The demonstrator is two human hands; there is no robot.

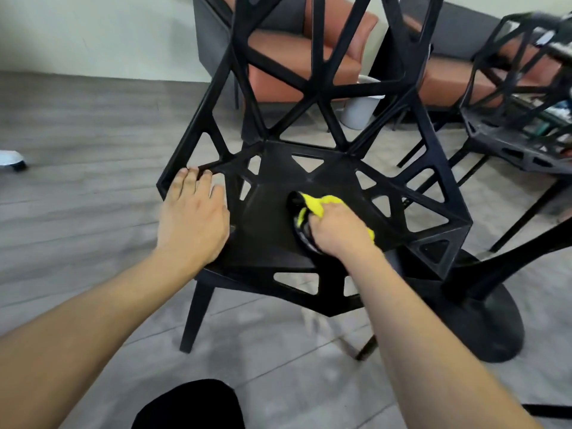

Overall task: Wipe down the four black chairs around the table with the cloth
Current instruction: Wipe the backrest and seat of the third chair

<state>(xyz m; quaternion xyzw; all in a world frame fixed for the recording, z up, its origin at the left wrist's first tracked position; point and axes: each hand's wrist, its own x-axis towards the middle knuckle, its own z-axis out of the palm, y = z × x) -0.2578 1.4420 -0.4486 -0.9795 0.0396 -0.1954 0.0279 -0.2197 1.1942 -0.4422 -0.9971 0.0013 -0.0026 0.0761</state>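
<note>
On the seat of the nearest black plastic chair with triangular lattice cut-outs [278, 193], head view, the right hand [337, 230] presses a bunched yellow cloth [322, 204] against the seat's middle, fingers curled tight round it, with something dark and striped, which I can't make out, showing just under the knuckles. The left hand [193, 216] lies flat on the seat's left edge, fingers nearly straight and slightly spread, tips touching a lattice bar; it holds nothing, it only steadies the chair. A second black lattice chair [510, 119] stands to the right, near the table's black round base [483, 323], blurred; no other chairs of the four are in view, so progress overall can't be judged. Risks, as a guess: the cloth is wadded small, so the strokes may miss the seat's edges and the backrest bars; a loose corner could snag in a triangular opening and pull free of the grip; hard pushing could slide the light chair across the grey wood-look floor [93, 119] if the left hand lifts, and the rear legs sit close to the table base. Behind stand an orange cushioned sofa with a grey frame [278, 57] and a white bin [362, 109], and a white object sits at the far left edge of the floor.
</note>
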